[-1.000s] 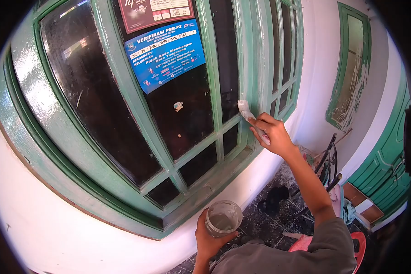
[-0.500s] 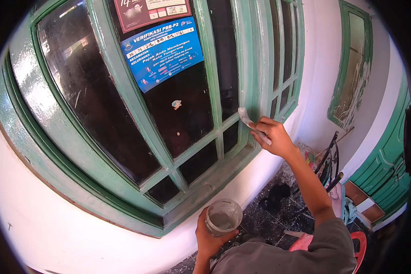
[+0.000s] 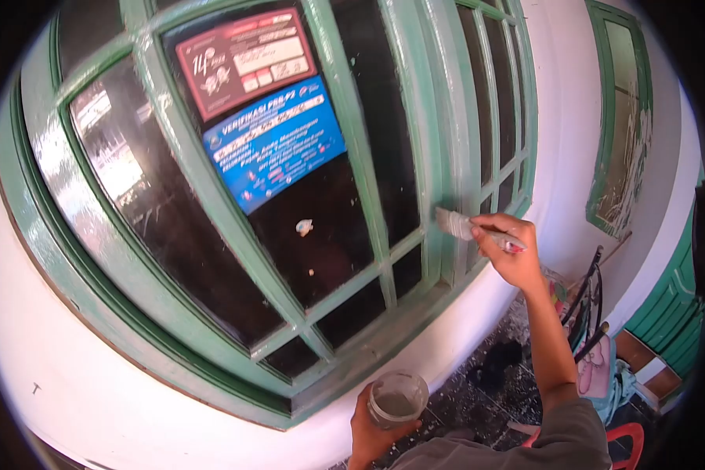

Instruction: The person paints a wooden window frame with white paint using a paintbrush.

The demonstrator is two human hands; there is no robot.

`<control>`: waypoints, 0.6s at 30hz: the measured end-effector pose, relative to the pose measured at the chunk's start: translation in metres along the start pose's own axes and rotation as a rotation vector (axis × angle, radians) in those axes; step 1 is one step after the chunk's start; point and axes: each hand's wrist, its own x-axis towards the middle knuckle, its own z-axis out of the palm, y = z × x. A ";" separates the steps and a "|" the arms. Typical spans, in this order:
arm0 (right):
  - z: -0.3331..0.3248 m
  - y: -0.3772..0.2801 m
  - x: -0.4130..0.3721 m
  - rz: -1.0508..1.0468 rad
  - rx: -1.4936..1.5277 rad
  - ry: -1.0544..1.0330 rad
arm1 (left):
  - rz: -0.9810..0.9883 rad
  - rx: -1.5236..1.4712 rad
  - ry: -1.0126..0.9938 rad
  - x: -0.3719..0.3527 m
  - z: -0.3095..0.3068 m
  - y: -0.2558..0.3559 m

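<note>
My right hand (image 3: pixel 509 244) is closed round the handle of a paintbrush (image 3: pixel 456 225). The brush's bristles touch or nearly touch the upright post of the green window frame (image 3: pixel 444 184). Low in the view, my left hand (image 3: pixel 372 431) wraps round a clear plastic tub (image 3: pixel 399 398), held upright with its open top facing up. Greyish paint-like liquid shows inside the tub. A blue sticker (image 3: pixel 278 149) and a red one (image 3: pixel 243 64) are on the dark glass above and to the left of my hands.
A white wall (image 3: pixel 172 427) curves below the window. At the right are another green-framed window (image 3: pixel 620 117), a green door (image 3: pixel 670 313), black metal bars (image 3: pixel 591 298) and a red chair (image 3: pixel 630 446). Dark tiles (image 3: pixel 478 407) with pale spots cover the floor.
The view has tilted up and to the left, so the window sits lower. The brush has moved from the crossbar joint onto the post to its right, its bristles now pointing left.
</note>
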 end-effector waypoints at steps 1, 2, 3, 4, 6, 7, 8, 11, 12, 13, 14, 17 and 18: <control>-0.001 -0.002 0.006 0.094 0.113 0.042 | -0.004 0.001 0.013 0.002 0.008 -0.009; -0.002 -0.002 0.016 0.081 0.193 0.101 | -0.011 0.001 0.027 0.006 0.018 -0.012; -0.003 -0.002 0.028 0.050 0.281 0.138 | -0.019 0.001 0.043 0.011 0.025 -0.014; -0.006 -0.003 0.041 0.018 0.369 0.172 | 0.053 0.089 0.091 0.011 0.029 -0.015; -0.008 0.000 0.068 -0.046 0.519 0.235 | 0.027 0.073 0.082 0.018 0.037 -0.010; -0.007 -0.001 0.081 -0.064 0.561 0.258 | 0.012 0.063 0.079 0.021 0.042 -0.008; -0.006 -0.005 0.094 -0.080 0.603 0.278 | -0.005 0.041 0.088 0.023 0.047 0.000; 0.001 -0.002 0.130 -0.139 0.774 0.332 | -0.050 -0.032 0.118 0.029 0.065 0.013; 0.003 -0.004 0.143 -0.157 0.841 0.350 | -0.060 -0.058 0.129 0.031 0.073 0.008; 0.005 -0.008 0.157 -0.175 0.909 0.367 | -0.067 -0.084 0.141 0.032 0.080 0.006; 0.008 -0.018 0.171 -0.222 0.961 0.400 | -0.051 -0.063 0.144 0.032 0.084 0.010; 0.007 -0.052 0.215 -0.314 1.069 0.443 | -0.017 -0.038 0.162 0.034 0.093 0.019; 0.006 -0.061 0.230 -0.336 1.087 0.441 | -0.020 -0.060 0.174 0.033 0.098 0.015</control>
